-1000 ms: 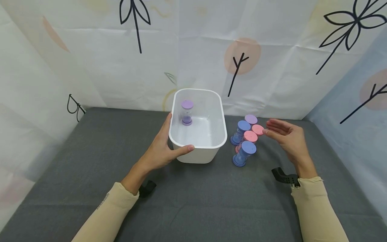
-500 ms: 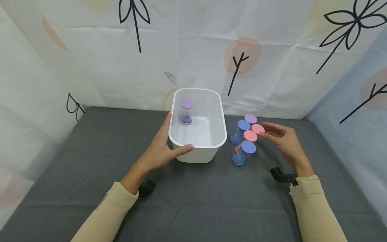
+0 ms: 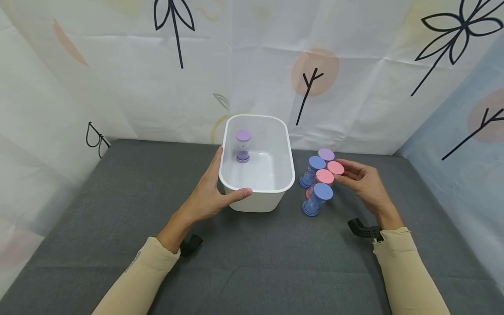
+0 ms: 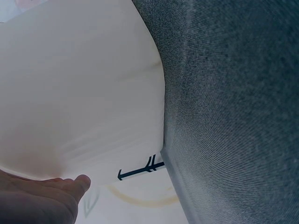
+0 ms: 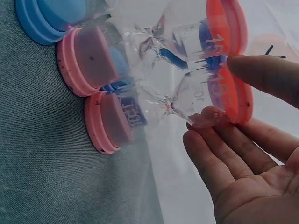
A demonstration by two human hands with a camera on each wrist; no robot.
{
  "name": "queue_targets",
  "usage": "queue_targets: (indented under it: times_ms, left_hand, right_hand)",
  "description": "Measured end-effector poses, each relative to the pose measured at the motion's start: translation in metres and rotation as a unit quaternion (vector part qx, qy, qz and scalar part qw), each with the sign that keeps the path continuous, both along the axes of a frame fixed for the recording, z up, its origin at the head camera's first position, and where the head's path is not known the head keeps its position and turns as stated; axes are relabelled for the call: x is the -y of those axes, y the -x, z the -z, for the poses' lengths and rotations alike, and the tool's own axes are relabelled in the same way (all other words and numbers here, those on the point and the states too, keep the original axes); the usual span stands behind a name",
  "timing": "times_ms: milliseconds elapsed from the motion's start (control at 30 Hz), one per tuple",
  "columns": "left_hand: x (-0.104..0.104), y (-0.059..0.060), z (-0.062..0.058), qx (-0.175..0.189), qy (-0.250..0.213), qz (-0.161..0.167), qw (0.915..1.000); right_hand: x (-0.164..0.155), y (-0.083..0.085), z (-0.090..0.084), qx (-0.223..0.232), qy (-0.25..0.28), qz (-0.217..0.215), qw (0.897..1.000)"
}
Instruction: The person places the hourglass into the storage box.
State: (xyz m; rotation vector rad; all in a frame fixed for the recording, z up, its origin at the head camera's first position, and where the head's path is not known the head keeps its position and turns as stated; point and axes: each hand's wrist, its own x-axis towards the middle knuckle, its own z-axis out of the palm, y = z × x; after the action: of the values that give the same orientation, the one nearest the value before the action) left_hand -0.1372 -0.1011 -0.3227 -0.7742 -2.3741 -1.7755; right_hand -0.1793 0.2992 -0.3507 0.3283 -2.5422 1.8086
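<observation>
A white plastic bin (image 3: 259,202) stands upright on the table, with a purple sand timer (image 3: 243,146) inside. My left hand (image 3: 210,199) rests against its near left corner, fingers along the left wall and thumb straight across the front below the rim. My right hand (image 3: 364,181) holds the rear pink sand timer (image 3: 335,168) near its top cap, thumb on one side and fingers on the other. Beside it stand a second pink sand timer (image 3: 324,176), a purple sand timer (image 3: 326,154) and two blue sand timers (image 3: 316,163), (image 3: 323,192). The right wrist view shows the held timer's pink base (image 5: 105,123).
A grey cloth (image 3: 256,262) covers the table. Patterned white fabric (image 3: 252,65) hangs close behind the bin and timers, with pale blue fabric (image 3: 464,144) at the right. The timers stand close together, right of the bin.
My right hand has moved left to the rear pink sand timer, and its thumb and fingers have come together around the top. The left hand and the bin stay put.
</observation>
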Motion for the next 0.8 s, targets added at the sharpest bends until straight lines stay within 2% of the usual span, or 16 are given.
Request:
queue_targets:
  times_ms: [533, 800]
  left_hand:
    - [0.0001, -0.0005, -0.0012, 0.005, 0.005, -0.003, 1.0000]
    - [-0.0001, -0.0003, -0.0006, 0.003, 0.000, 0.002, 1.0000]
  right_hand:
    - [0.0095, 0.0020, 0.0073, -0.017, 0.013, 0.022, 1.000]
    - [0.0078, 0.0022, 0.0066, -0.006, -0.008, 0.066, 0.998]
